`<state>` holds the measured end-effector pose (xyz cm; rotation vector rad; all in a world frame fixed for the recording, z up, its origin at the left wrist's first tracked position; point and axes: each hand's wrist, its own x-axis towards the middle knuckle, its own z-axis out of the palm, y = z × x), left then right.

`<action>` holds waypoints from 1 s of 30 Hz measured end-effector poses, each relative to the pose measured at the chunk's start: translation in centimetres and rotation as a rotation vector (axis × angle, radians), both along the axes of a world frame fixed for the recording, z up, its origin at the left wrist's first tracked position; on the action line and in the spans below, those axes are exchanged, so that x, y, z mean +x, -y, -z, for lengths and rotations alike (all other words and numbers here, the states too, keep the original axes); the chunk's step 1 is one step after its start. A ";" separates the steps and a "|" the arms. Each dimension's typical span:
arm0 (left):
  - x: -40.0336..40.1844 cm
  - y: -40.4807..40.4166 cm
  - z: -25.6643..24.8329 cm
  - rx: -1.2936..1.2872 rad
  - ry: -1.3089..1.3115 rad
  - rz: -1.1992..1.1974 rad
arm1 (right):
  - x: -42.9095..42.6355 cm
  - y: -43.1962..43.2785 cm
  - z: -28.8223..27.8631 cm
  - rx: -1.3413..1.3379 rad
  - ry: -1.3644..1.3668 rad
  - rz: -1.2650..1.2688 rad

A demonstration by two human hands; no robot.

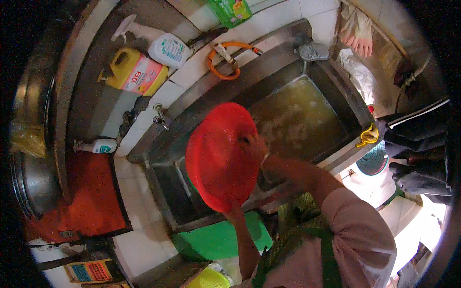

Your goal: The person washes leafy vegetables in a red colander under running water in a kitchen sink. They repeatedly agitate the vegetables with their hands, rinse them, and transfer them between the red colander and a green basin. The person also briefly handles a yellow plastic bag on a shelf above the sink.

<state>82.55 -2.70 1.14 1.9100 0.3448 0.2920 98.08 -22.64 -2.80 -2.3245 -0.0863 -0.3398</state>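
Observation:
A red plastic basin (219,158) is tipped up over the sink (162,201), filling the middle of my view. My left hand (234,213) grips its lower rim, the fingers mostly hidden by the plastic. At the basin's right side is my right hand (262,148), blurred and dim. A small dark patch shows by its fingers; whether that is a held thing or a shadow, I cannot tell. Cloudy brownish water (299,111) stands in the sink's right basin.
A tap (161,117) and an orange hose (225,73) are along the back wall. Yellow detergent jug (138,72) and spray bottle (168,49) stand behind. A green board (216,237) lies at the front edge; a yellow cloth (369,136) hangs at right.

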 end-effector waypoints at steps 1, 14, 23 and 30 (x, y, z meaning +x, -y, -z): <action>0.6 1.7 -1.5 -0.089 0.058 0.032 | -1.5 -1.3 0.4 0.129 -0.041 -0.056; -1.1 -3.4 -0.6 0.015 -0.042 0.080 | 5.8 -5.8 0.5 0.409 0.007 -0.014; -0.1 -1.2 -3.8 -0.069 0.084 0.071 | -5.5 -8.4 -4.1 0.625 -0.029 -0.795; -0.5 -0.4 -2.5 -0.135 -0.008 0.005 | 5.6 -1.1 -1.7 -0.135 0.362 -0.074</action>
